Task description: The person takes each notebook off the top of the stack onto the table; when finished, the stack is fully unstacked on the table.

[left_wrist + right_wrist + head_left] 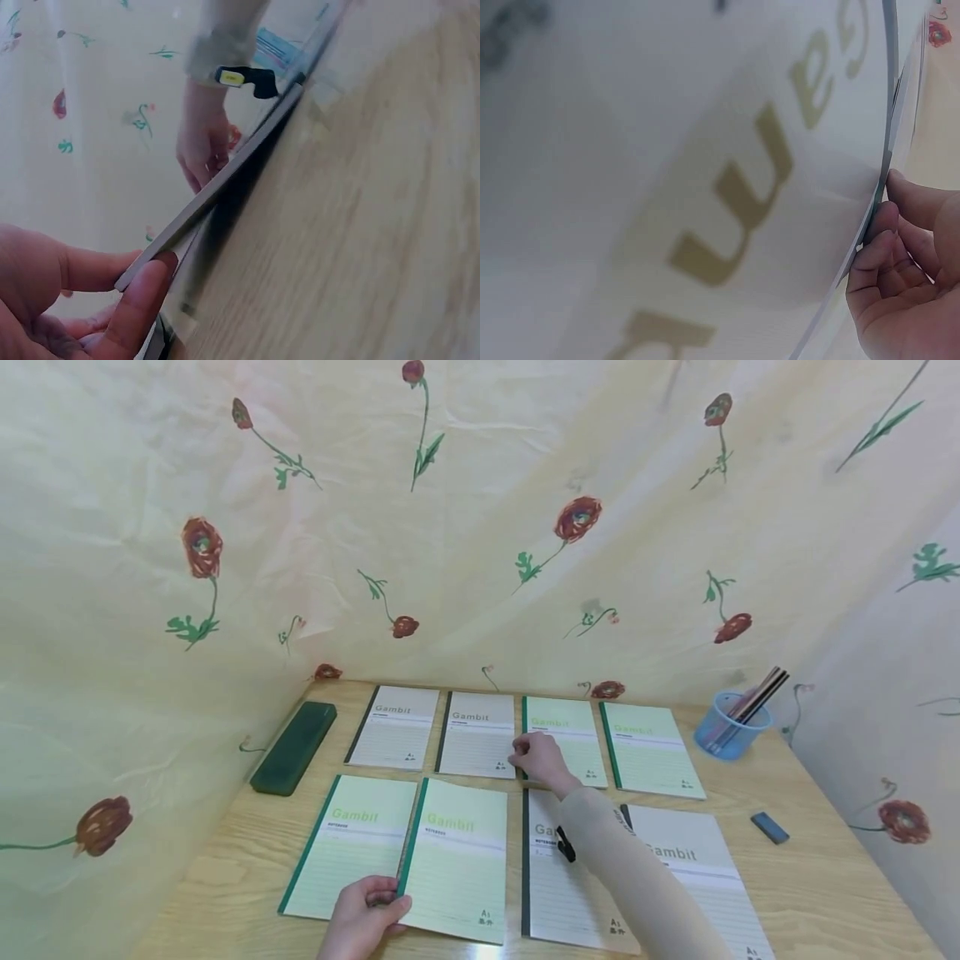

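Note:
My left hand (365,910) pinches the lower left edge of a green-spined notebook (457,860) in the front row. That edge is raised off the table, thumb on one side and fingers on the other in the left wrist view. Beside it lies another green-spined notebook (360,835). Farther back, my right hand (542,758) has its fingers curled at the spine of a back-row green-spined notebook (562,743). In the right wrist view, the thumb and fingers (885,217) pinch a thin greenish edge. A black-spined notebook (476,735) lies immediately left of these fingertips.
Under my right forearm lie two larger black-spined notebooks (555,893). At the back are another black-spined notebook (396,727) and a green-spined one (651,747). A dark green case (294,749), a blue pen cup (731,735) and a small blue block (770,828) flank the rows.

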Demonstrator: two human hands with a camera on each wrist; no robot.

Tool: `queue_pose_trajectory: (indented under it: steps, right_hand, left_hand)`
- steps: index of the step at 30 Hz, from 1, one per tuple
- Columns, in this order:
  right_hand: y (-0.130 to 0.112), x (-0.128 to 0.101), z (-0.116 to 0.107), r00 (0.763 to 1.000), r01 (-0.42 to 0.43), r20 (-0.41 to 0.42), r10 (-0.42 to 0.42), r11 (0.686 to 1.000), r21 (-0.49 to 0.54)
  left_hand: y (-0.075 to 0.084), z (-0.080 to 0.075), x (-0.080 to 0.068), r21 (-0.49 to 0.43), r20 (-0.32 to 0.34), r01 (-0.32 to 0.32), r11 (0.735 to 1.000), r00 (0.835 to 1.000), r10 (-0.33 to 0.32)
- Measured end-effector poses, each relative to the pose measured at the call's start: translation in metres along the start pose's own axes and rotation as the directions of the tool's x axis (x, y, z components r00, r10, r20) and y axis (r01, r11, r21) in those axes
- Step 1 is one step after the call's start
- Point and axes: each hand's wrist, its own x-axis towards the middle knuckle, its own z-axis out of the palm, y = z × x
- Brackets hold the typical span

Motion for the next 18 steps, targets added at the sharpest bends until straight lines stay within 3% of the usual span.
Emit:
queue_pose_trajectory:
  steps: [4,7,9,13,18]
  right_hand:
    - [0.002,0.002,0.002,1.0,0.001,0.003,0.0,1.0,-0.005]
    - [0.004,0.004,0.003,1.0,0.006,0.006,-0.006,1.0,-0.011]
    - [0.005,0.005,0.004,1.0,0.01,0.008,-0.01,1.0,-0.011]
    - [0.005,0.004,0.004,1.0,0.007,0.004,-0.007,1.0,-0.007]
    - [0.005,0.004,0.004,1.0,0.015,0.0,-0.015,1.0,-0.024]
  left_hand:
    - [0.004,0.002,-0.002,0.064,0.008,-0.022,0.998,1.0,0.022]
    - [0.007,0.003,-0.004,0.173,0.007,-0.038,0.984,0.999,0.037]
    - [0.008,0.005,-0.005,0.284,0.002,-0.052,0.958,0.999,0.054]
    - [0.011,0.009,-0.007,0.478,-0.007,-0.082,0.874,0.995,0.097]
    - [0.013,0.014,-0.009,0.568,-0.027,-0.097,0.817,0.99,0.136]
